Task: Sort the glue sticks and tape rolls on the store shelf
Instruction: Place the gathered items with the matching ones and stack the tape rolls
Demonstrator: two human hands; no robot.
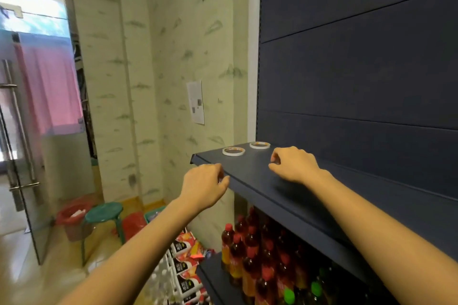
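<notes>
Two white tape rolls lie flat at the far left end of a dark blue shelf (309, 195): one tape roll (233, 151) near the front corner, the other tape roll (259, 145) behind it by the back panel. My right hand (292, 163) hovers over the shelf just right of the rolls, fingers curled, with nothing visible in it. My left hand (205, 187) hangs at the shelf's front edge, fingers loosely curled; something small may sit at its fingertips, too hidden to tell. No glue sticks show.
Below the shelf stand several red-capped and green-capped drink bottles (260, 255). Snack packs (186, 250) hang on a white rack at its left. A green stool (104, 215), a red bin (71, 220) and a glass door (22, 143) are at the left.
</notes>
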